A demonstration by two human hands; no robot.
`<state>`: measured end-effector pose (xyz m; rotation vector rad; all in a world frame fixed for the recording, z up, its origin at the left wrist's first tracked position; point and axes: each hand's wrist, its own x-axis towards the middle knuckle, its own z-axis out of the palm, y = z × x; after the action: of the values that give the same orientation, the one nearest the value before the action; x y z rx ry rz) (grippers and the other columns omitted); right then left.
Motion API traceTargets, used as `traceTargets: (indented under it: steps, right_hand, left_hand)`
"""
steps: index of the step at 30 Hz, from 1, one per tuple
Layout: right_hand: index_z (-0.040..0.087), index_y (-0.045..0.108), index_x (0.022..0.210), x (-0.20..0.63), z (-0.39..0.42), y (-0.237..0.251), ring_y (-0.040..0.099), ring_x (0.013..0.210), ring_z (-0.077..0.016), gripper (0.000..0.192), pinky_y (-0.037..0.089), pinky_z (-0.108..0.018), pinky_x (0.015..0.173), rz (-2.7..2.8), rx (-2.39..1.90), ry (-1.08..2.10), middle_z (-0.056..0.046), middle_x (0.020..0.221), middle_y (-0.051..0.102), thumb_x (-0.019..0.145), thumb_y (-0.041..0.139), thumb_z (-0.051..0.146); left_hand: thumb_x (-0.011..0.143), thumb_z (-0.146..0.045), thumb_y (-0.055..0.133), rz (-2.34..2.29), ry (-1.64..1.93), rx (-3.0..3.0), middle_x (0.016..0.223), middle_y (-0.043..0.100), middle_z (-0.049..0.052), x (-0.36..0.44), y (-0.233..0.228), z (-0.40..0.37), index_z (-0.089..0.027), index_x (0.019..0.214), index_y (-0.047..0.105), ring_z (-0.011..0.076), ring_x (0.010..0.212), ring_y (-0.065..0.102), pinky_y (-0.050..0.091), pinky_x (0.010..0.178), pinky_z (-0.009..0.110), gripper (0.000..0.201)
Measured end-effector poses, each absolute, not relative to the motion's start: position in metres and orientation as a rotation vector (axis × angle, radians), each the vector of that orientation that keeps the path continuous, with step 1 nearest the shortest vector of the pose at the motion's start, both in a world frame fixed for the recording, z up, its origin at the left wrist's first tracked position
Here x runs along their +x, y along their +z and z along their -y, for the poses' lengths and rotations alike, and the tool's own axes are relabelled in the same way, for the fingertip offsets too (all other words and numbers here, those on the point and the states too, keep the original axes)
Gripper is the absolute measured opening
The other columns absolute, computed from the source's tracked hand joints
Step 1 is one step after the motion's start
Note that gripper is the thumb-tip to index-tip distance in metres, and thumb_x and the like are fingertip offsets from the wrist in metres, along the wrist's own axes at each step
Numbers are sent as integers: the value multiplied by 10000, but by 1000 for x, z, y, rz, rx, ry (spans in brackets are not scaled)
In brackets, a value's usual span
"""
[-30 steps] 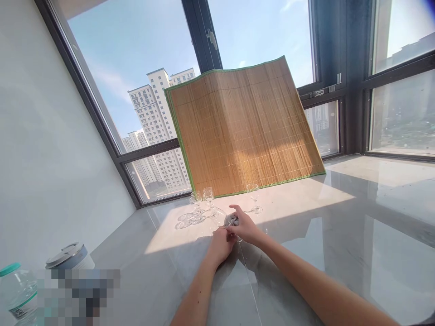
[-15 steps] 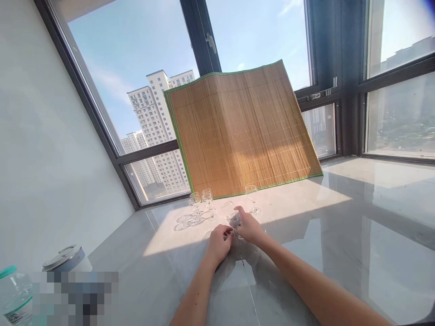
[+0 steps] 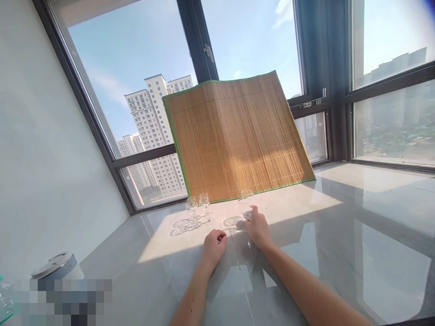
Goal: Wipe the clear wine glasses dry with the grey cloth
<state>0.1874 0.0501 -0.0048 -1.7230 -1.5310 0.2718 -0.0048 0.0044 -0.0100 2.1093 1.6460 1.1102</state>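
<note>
My right hand [image 3: 257, 228] is closed on a clear stemmed glass [image 3: 245, 212], its fingers hiding the lower part. Close behind it stands another clear stemmed glass [image 3: 247, 193]; the two overlap in view, so I cannot tell whether they touch. To the left, my left hand [image 3: 214, 246] is low over the tabletop with its fingers curled, and no object shows in them. Beyond that hand, a group of small stemmed glasses [image 3: 204, 203] stands upright in the sunlight, casting shadows towards me.
A bamboo mat [image 3: 238, 136] with green edging leans against the window behind the glasses. The glossy grey tabletop [image 3: 299, 280] has a dark seam. At the lower left are a lidded cup [image 3: 57, 267], part of a clear bottle [image 3: 5, 299] and a pixelated patch.
My right hand has carried its glass to the right, to just in front of the standing glass. My left hand has drawn slightly left, away from it. The view has shifted a little.
</note>
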Motion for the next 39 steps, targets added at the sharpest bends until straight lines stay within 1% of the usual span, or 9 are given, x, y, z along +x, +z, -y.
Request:
traceTargets:
  steps: [5,10,20,27,30,33,36,39]
  right_hand:
    - [117,365,1381,196,-62,-10,586,1006,-274,584,400,-283,667,1493,-1724,252,-136,956,651,810,486,128]
    - [78,363,1405,201,-72,-15,551,1099,-286,625,421,-285,735,1495,-1719,242,-135,967,676,796,497,121]
    - [87,400,1374,209,-83,-16,554,1082,-289,599,421,-294,780,1500,-1699,261,-111,952,684,788,515,139]
    - [108,404,1371,215,-88,-20,572,1078,-276,595,431,-283,755,1474,-1664,281,-102,879,676,787,517,142]
    - [109,402,1365,218,-90,-19,592,1049,-265,621,439,-282,756,1439,-1631,337,-97,885,676,763,547,154]
    - [109,392,1358,221,-92,-15,626,958,-255,707,448,-276,717,1355,-1580,495,-96,925,684,681,594,139]
    - [117,391,1349,225,-91,-11,648,864,-251,745,443,-270,652,1245,-1573,620,-94,898,687,627,576,102]
    - [123,398,1336,227,-89,-8,651,838,-255,729,442,-274,624,1179,-1590,637,-102,887,681,625,561,105]
  left_hand:
    - [812,-213,526,-1656,1095,2104,830,658,21,-4,-8,-3,-190,813,674,135,755,594,450,727,265,151]
    - [817,-217,525,-1658,1081,2075,839,659,20,-2,-7,-1,-197,803,672,134,753,594,452,725,266,148]
    - [806,-206,538,-1660,1091,2094,826,663,17,-3,-9,-2,-199,808,682,138,757,592,455,731,274,145]
    - [809,-220,528,-1691,1116,2093,830,663,21,-5,-10,-4,-197,801,679,144,759,598,450,725,274,153]
    - [815,-216,514,-1779,1120,2096,811,646,22,-8,-9,-5,-198,777,664,149,754,586,428,706,270,156]
    - [836,-204,481,-1947,1141,2109,774,609,26,-13,-5,-4,-199,738,634,156,740,558,387,669,264,181]
    - [859,-210,442,-2129,1175,2060,762,586,27,-19,-2,-4,-206,712,589,164,730,536,350,629,260,208]
    - [876,-229,417,-2225,1188,1985,804,598,34,-25,-1,-6,-214,738,582,178,759,548,351,627,264,216]
